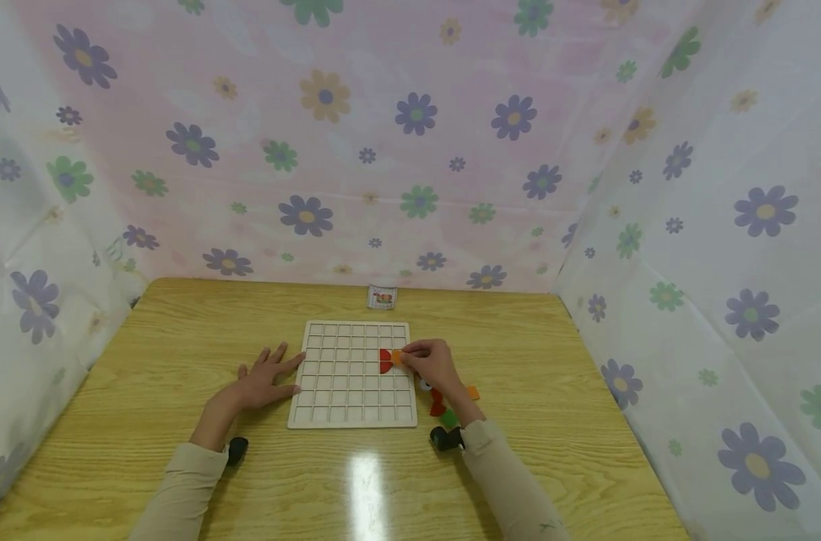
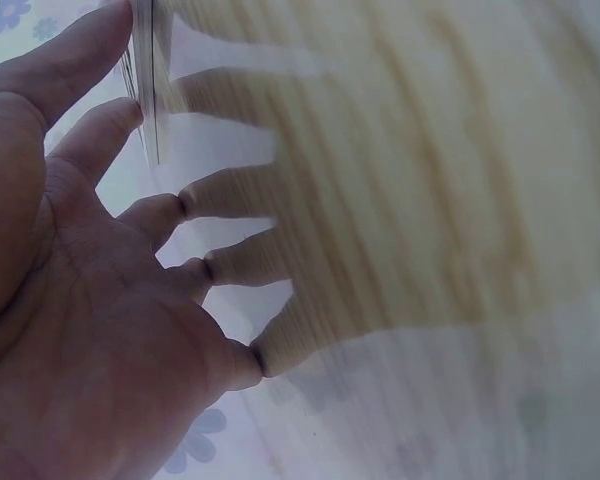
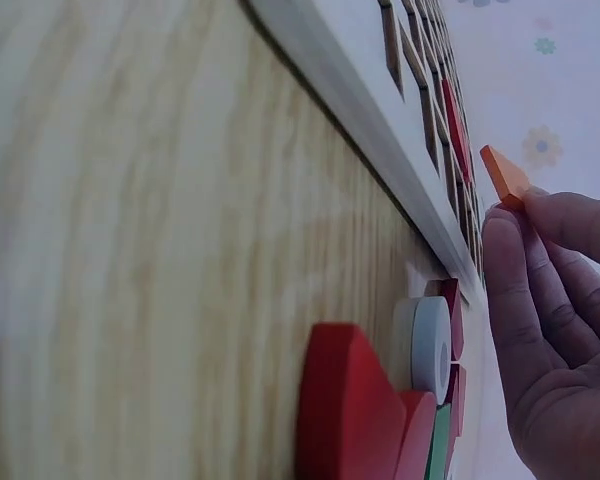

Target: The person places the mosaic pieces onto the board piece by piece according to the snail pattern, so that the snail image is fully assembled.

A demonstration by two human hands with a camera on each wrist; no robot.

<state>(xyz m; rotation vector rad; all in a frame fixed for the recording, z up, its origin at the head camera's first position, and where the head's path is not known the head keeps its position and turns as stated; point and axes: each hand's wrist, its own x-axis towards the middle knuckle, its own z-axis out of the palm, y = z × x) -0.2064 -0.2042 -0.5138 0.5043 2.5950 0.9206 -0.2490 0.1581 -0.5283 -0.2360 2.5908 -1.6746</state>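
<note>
A pale wooden grid board [image 1: 349,421] lies on the table. Two red pieces [image 1: 385,361] sit in its cells toward the right side. Between thumb and fingertips, my right hand [image 1: 433,364] pinches an orange block [image 3: 504,178], held just above the board's right edge beside the red pieces. My left hand [image 1: 264,382] rests on the table with its fingers spread; thumb and forefinger touch the board's left edge. In the left wrist view the same hand [image 2: 110,290] holds nothing.
Loose blocks lie right of the board, partly under my right forearm: red [image 3: 345,410], a white round piece [image 3: 431,345], green [image 1: 449,418] and orange [image 1: 473,393]. A small printed picture card [image 1: 381,297] lies behind the board. Flowered cloth [image 1: 417,150] surrounds the table [image 1: 302,481].
</note>
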